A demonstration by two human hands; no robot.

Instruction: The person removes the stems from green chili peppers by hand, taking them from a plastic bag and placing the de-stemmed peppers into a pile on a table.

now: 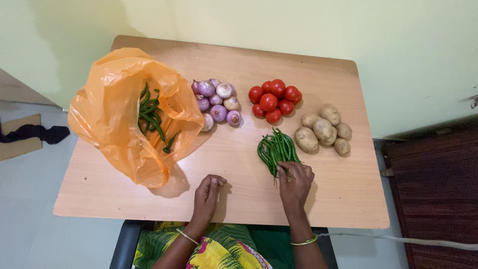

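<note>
My right hand (295, 183) rests on the near end of a pile of green chillies (277, 148) on the wooden table (99, 194), fingers curled over their tips. My left hand (207, 194) lies palm down on the tabletop with fingers loosely bent, holding nothing, just right of an open orange plastic bag (119, 119). More green chillies (152, 117) lie inside the bag's mouth.
Beyond my hands sit a heap of purple onions (217, 102), a cluster of red tomatoes (274, 99) and several potatoes (323, 132). The table stands against a pale green wall. A dark cloth (35, 133) lies on the floor at left.
</note>
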